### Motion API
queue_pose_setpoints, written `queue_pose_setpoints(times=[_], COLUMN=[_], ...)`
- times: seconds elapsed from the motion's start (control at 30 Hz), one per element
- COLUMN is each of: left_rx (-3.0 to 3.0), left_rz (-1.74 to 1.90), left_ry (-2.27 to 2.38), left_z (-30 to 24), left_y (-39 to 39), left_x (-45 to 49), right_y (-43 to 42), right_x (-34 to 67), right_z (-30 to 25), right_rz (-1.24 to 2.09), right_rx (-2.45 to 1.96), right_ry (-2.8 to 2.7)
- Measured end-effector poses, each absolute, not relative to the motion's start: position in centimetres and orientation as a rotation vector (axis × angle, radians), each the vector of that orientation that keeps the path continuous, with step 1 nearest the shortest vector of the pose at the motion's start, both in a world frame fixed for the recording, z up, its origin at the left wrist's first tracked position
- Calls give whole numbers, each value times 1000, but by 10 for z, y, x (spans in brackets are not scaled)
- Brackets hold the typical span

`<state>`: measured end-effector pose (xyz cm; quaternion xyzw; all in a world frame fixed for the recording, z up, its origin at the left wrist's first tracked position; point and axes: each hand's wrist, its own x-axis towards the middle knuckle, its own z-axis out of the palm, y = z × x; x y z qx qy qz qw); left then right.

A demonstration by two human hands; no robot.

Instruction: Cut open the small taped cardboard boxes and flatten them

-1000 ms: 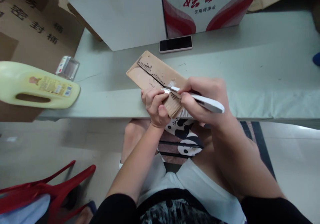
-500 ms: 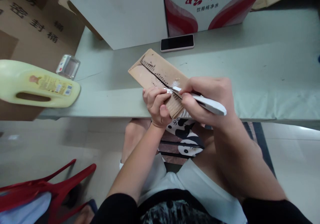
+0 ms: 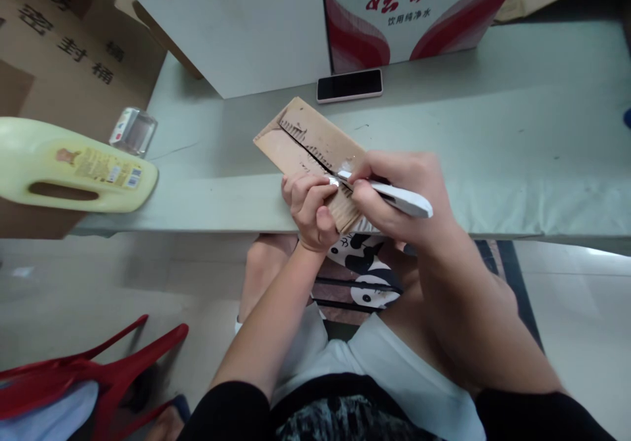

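Note:
A flat tan cardboard package (image 3: 323, 129) lies at an angle at the table's front edge. Dark marks and a long dark line or slit run along its top. My left hand (image 3: 311, 208) is closed on its near side, fingers curled over the top. A small shiny white bit shows by those fingertips. In my right hand (image 3: 409, 178) is a white utility knife (image 3: 413, 204), its tip at the dark line close to my left fingers. How deep the blade sits I cannot tell.
A phone (image 3: 350, 86) lies behind the package, before a white and red carton (image 3: 419, 27). Leftward are a yellow jug (image 3: 118, 185), a small clear box (image 3: 140, 132) and a big brown carton (image 3: 98, 46). A red chair (image 3: 118, 369) stands lower left.
My right hand and the utility knife have shifted slightly left and up along the dark line. The package and my left hand stay almost in place.

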<state>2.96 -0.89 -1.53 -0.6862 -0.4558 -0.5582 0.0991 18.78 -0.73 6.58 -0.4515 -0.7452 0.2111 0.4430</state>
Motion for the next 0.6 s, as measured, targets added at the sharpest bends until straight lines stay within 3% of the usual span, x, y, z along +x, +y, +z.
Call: queue_pose_setpoints(times=[0.37,0.6], left_rx=[-2042,-2043], left_rz=[-1678,-1674], left_ry=[-1372,-1359], left_z=[-17,-15], left_y=[-9,-9], left_x=[30,30], right_y=[-19,-14], right_x=[195,187], right_z=[77,73], right_rz=[378,510], right_rx=[-1027,-1159], right_ry=[-1824,-1866])
